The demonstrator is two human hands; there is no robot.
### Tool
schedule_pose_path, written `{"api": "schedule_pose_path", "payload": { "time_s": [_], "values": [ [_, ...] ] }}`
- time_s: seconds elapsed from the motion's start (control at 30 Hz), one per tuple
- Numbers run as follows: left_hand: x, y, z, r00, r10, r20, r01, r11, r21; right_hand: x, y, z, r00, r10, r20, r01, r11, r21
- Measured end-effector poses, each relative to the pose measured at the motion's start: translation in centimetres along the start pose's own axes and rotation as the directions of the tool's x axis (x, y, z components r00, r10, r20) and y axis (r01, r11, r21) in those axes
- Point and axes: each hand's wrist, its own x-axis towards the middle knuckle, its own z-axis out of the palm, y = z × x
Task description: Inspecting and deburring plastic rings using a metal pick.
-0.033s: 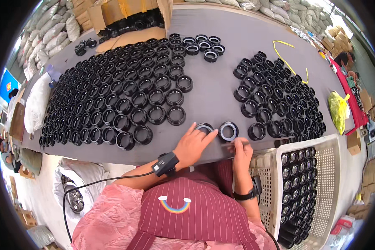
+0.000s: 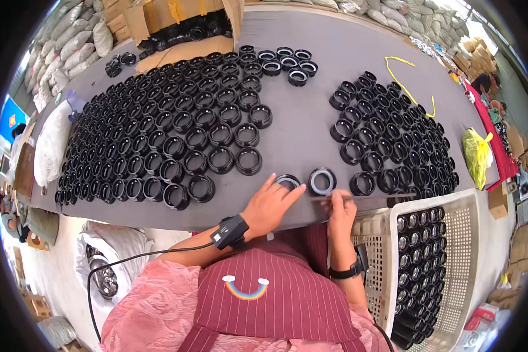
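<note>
My left hand rests at the table's near edge, its thumb and a finger bracing a black ring with a pale inner band from both sides. Just right of it on the table stands another black ring, also with a pale inner band. My right hand is closed, pinching a thin, dark stick-like tool. The tool is blurred and lies almost level, close to the near side of that second ring. Its exact kind cannot be made out.
Many black rings stand in rows on the left of the grey table, more rings on the right. A white crate of black parts stands at the lower right. A yellow cord and an open carton lie farther back.
My right hand and the thin tool have shifted slightly, the tool now lying more level. My left hand stays at the same ring.
</note>
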Motion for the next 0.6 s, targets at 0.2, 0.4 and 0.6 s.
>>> {"api": "schedule_pose_path", "payload": {
  "time_s": [0.2,0.4,0.6],
  "values": [
    [-3.4,-0.4,-2.0,0.965,-0.011,-0.264,-0.043,0.98,-0.196,-0.3,-0.8,1.7,0.993,-0.108,0.05,0.105,0.993,0.043],
    [-4.2,-0.3,-1.5,0.952,-0.224,-0.207,0.159,0.944,-0.29,-3.1,-1.5,3.8,0.955,-0.177,0.237,0.211,0.969,-0.126],
    [-3.4,-0.5,-1.5,0.949,-0.217,-0.227,0.138,0.938,-0.318,-2.1,-2.4,5.2,0.881,-0.315,0.354,0.429,0.848,-0.313]
  ]
}}
